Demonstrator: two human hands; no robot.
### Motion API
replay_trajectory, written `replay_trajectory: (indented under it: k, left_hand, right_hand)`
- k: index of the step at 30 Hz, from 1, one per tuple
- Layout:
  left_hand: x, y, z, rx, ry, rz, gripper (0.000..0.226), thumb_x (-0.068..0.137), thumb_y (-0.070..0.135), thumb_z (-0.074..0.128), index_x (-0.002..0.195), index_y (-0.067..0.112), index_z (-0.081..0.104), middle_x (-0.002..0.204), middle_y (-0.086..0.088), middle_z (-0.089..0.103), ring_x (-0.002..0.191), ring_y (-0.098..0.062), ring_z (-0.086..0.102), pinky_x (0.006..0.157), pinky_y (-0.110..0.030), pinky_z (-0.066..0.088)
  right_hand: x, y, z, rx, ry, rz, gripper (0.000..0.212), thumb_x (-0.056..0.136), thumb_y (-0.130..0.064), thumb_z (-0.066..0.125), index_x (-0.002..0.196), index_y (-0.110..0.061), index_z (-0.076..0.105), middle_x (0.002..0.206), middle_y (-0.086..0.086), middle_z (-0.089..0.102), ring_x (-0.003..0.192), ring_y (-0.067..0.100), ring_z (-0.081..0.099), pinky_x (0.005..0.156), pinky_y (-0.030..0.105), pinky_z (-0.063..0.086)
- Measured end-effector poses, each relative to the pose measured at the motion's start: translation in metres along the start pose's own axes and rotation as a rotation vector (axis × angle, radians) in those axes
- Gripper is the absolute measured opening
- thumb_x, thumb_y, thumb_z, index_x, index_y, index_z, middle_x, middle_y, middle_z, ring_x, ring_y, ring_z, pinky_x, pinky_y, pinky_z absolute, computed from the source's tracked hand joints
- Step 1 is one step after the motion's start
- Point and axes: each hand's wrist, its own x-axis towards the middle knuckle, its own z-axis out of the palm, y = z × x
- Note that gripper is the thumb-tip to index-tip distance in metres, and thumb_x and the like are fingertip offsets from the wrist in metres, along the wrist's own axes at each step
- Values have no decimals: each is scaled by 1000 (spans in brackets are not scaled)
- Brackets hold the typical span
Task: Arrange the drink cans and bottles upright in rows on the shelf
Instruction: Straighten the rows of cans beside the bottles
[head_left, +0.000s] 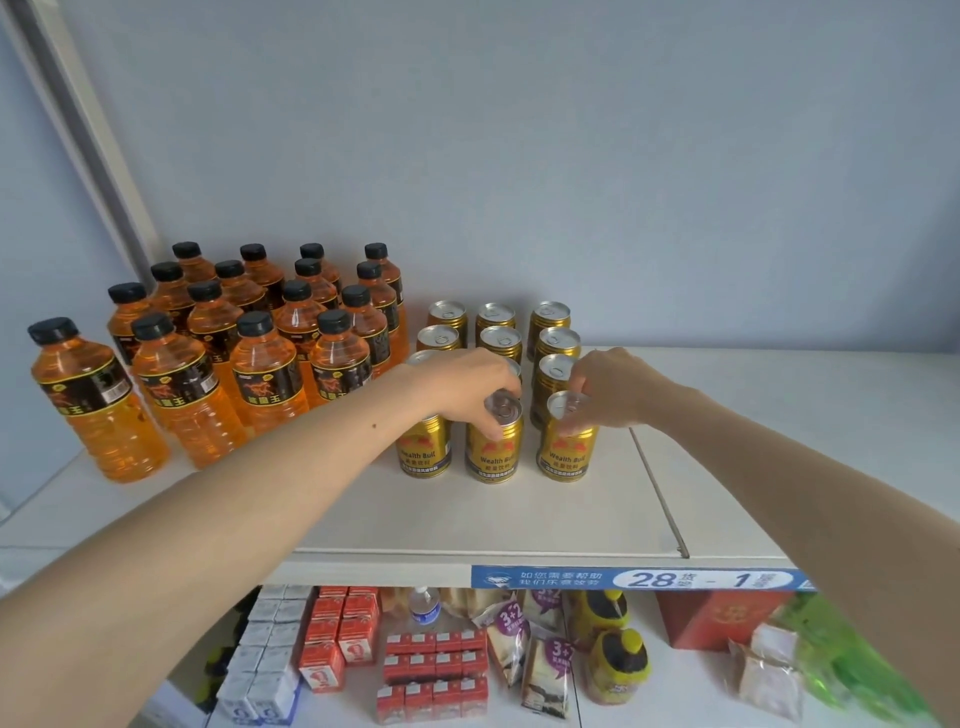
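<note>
The white shelf (519, 519) is flat and smooth, and a wide bare strip is left between the front cans and its front edge, where a blue label strip (639, 578) is fixed. More bare surface is seen to the right of the cans, crossed by a thin seam (660, 493) running back from the edge. A pale blue wall (519, 156) closes the shelf at the back.

The gold cans (550, 332) are stood upright in three rows running front to back, with narrow gaps between the rows. They are cylindrical, shiny metal, with silver pull-tab lids.

The left hand (467, 387) is curled over the top of the front middle can (493, 452), its fingertips pinched around the rim. The right hand (608, 389) is likewise clamped on the rim of the front right can (566, 449). Both cans are set on the shelf. A third front can (423, 452) is stood just beside the middle one, partly hidden by the left wrist.

To the left, clear plastic bottles (265, 374) of orange drink with ribbed sides and black screw caps are packed upright in close rows; one bottle (88, 400) is stood apart near the left end.

Below, small cartons (337, 639) and packets (545, 670) are seen on a lower shelf.
</note>
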Motion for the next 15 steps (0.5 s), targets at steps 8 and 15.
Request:
replay_trajectory:
  k: [8, 15]
  left_hand:
    - [2, -1, -2, -16, -28, 5, 55, 76, 42, 75, 125, 22, 58, 113, 4, 59, 98, -14, 55, 63, -20, 40]
    - [3, -4, -5, 9, -62, 27, 59, 76, 48, 73, 126, 22, 58, 113, 4, 60, 98, -14, 57, 72, -28, 53]
  right_hand:
    - [-1, 0, 1, -10, -3, -11, 59, 60, -60, 79, 99, -17, 66, 91, 0, 64, 84, 18, 57, 62, 28, 46]
    - [-10, -1, 1, 70, -41, 43, 62, 63, -56, 78, 110, -21, 58, 101, -1, 60, 93, 18, 56, 79, 37, 53]
